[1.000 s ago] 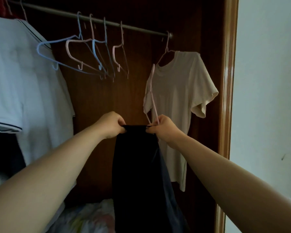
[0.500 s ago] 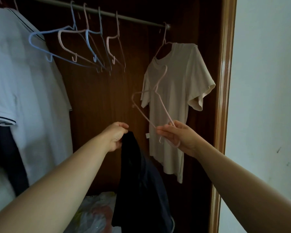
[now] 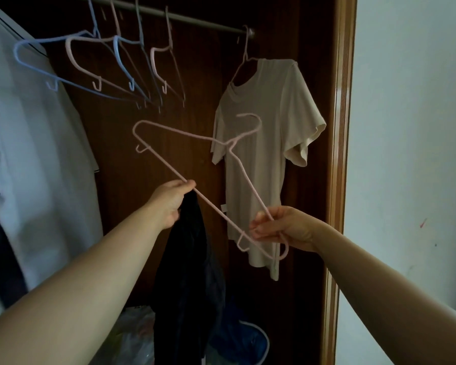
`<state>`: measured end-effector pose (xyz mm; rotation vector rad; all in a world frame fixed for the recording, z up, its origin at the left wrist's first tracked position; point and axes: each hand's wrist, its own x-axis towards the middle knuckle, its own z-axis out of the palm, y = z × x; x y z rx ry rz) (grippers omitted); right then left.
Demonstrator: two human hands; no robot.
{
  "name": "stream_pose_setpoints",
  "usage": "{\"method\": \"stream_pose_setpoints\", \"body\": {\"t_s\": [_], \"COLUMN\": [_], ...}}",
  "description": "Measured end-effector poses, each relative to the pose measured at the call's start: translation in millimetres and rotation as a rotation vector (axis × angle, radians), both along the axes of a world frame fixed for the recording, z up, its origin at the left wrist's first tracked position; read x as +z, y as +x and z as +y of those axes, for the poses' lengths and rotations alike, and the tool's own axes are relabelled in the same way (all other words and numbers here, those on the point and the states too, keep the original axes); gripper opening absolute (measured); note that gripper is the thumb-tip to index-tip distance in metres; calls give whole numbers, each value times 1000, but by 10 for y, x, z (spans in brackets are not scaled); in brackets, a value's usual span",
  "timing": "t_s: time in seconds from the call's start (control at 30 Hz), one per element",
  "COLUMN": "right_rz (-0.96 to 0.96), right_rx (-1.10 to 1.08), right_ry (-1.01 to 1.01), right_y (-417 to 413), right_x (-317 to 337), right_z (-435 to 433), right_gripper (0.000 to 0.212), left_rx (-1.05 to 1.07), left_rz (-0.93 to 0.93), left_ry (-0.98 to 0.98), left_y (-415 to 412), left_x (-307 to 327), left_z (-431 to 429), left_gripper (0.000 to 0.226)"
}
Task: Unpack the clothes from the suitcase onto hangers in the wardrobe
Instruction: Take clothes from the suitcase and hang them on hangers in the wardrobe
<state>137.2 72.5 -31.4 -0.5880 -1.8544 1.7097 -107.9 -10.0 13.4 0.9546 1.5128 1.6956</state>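
1. White shirt (image 3: pixel 24 154), left of frame: its body and sleeve are sliced off by the left edge.
2. Rail (image 3: pixel 195 21) exits through the top edge, and the empty hangers (image 3: pixel 116 61) lose their hook tops there.
3. Dark garment (image 3: pixel 190 272): top bunched out of sight inside the left hand (image 3: pixel 170 201), hem lost below the bottom edge.
4. Bags (image 3: pixel 134 338), bottom centre: dim, half covered, contents unreadable.
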Motion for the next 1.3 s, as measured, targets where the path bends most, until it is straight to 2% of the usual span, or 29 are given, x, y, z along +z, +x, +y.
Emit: {"method": "stream_pose_setpoints", "body": {"t_s": [0.07,0.17,0.23,0.3,0.37,0.43,0.53,0.57,0.63,0.77,0.9,1.03,1.17,1.3], "right_rz": [-45,153,282,322,266,181,99,88,69,9,-47,-40,-43,-82], "right_rx": [-115,-207,-274,-353,-421,-471,-510,-528,-567,-611,-694,-759,-775,-733], "right_ry": [73,-7,-89,-108,-59,-1,41,32,-1,-44,-13,-3,69,178], "right_y": [-91,-303,-437,-510,-503,-450,-364,-343,-299,-197,-138,-131,-188,-400], "right_x": [61,209,287,322,332,328,319,304,265,199,191,209,185,145], "right_z": [-8,-51,-66,-61,-63,-42,0,13,28,47,48,46,-12,-129], "right_gripper": [23,20,20,26,30,31,28,26,24,24,23,22,24,26], "left_rx": [-58,-120,-130,-169,-193,-122,51,107,195,178,153,185,282,173], "left_rz": [88,225,248,268,323,479,749,750,618,323,324,374,631,1016], "left_ry": [-37,-113,-126,-140,-168,-195,-191,-178,-135,-69,-59,-43,-11,2], "left_y": [12,70,87,50,-35,-151,-277,-311,-381,-460,-468,-464,-459,-254], "left_x": [-28,-67,-87,-87,-75,-60,-22,-7,27,110,190,244,307,288], "left_z": [-19,-40,-60,-75,-81,-69,-47,-45,-37,-24,-43,-62,-98,-144], "left_gripper": [10,9,11,18,33,46,44,38,26,5,17,17,16,18]}}
